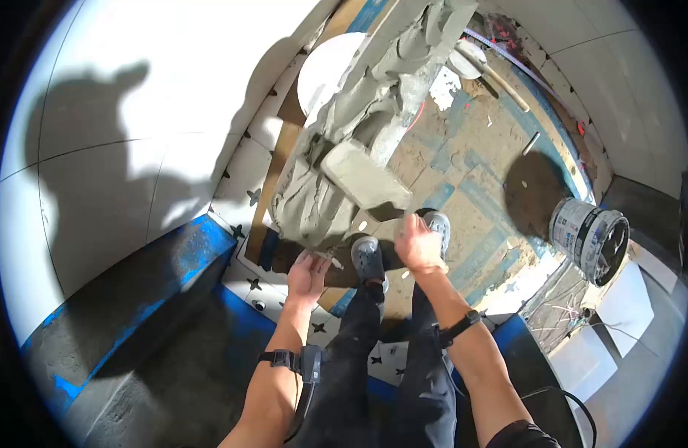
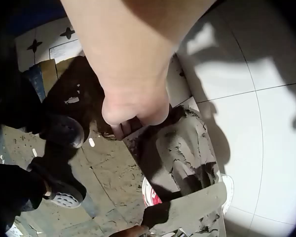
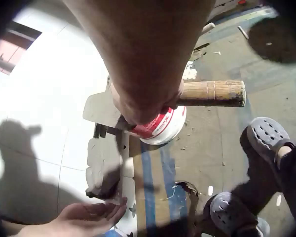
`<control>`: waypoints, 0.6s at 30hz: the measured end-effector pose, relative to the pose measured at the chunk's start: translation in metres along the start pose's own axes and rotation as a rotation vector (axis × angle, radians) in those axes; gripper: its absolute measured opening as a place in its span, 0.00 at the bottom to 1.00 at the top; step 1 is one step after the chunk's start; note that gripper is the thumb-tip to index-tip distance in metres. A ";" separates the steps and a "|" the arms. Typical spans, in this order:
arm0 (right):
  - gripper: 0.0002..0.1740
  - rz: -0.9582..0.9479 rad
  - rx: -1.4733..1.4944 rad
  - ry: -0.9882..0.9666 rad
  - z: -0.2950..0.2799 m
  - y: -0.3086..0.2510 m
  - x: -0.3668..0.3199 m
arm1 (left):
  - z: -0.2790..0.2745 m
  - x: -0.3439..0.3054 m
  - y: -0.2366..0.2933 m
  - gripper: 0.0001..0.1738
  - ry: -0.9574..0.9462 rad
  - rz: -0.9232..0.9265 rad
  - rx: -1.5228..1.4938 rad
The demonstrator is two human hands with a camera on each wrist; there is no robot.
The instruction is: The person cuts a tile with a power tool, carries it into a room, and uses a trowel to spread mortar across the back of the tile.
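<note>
A long slab [image 1: 416, 104] thickly spread with wet grey mortar [image 1: 374, 97] reaches away from me in the head view. My right hand [image 1: 420, 245] grips a trowel by its wooden handle [image 3: 214, 94]. The trowel's broad, mortar-smeared blade [image 1: 365, 178] lies over the mortar toward the slab's near end. At that end is my left hand [image 1: 307, 276], palm up, its relaxed fingertips at the slab's edge. In the right wrist view these fingers [image 3: 116, 213] show just below the edge. A red and white bucket [image 3: 163, 127] stands beneath the slab.
A dark-smeared bucket [image 1: 583, 233] leans to the right on the floor. Another wooden-handled tool [image 1: 501, 82] lies farther back. White tiled wall [image 1: 172, 67] borders the left. My shoes [image 1: 368, 257] stand close to the slab on taped board flooring [image 1: 471, 187].
</note>
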State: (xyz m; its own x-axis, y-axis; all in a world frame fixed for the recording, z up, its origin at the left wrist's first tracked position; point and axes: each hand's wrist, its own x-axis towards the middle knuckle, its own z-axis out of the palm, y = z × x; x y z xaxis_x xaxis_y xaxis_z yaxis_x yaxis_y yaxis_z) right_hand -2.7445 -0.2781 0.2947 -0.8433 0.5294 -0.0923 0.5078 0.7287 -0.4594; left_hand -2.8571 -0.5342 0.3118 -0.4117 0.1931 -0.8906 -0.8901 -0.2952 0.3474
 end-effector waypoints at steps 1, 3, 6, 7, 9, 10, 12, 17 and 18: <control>0.11 -0.056 -0.022 -0.032 -0.003 -0.009 0.011 | -0.020 0.014 -0.007 0.18 -0.014 0.009 0.000; 0.10 -0.140 -0.222 -0.117 -0.005 -0.003 0.036 | -0.051 0.034 -0.025 0.11 -0.496 0.089 -0.280; 0.13 0.112 -0.216 -0.087 -0.022 0.038 0.082 | 0.005 0.012 -0.015 0.07 0.096 0.024 -0.131; 0.14 0.207 -0.184 -0.068 -0.029 0.054 0.091 | 0.011 0.009 -0.015 0.06 0.195 0.019 -0.107; 0.15 0.294 -0.144 -0.010 -0.039 0.086 0.104 | -0.003 0.017 -0.022 0.08 0.135 0.033 -0.154; 0.15 0.367 -0.187 -0.017 -0.052 0.086 0.111 | -0.022 0.024 -0.023 0.08 0.060 0.020 -0.201; 0.15 0.431 -0.165 -0.026 -0.066 0.097 0.116 | -0.022 0.025 -0.023 0.10 0.054 0.013 -0.210; 0.19 0.507 0.207 0.100 -0.079 0.100 0.150 | -0.004 0.022 -0.024 0.25 0.293 0.007 -0.275; 0.20 0.456 0.280 0.109 -0.076 0.096 0.166 | -0.005 0.025 -0.025 0.25 0.250 0.021 -0.339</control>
State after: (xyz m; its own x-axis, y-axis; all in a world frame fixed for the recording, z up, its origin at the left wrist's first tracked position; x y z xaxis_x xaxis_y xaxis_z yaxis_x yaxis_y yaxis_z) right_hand -2.8220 -0.0873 0.3022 -0.5181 0.8174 -0.2520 0.7389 0.2794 -0.6132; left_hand -2.8438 -0.5268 0.2790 -0.3312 -0.0371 -0.9428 -0.7500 -0.5960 0.2869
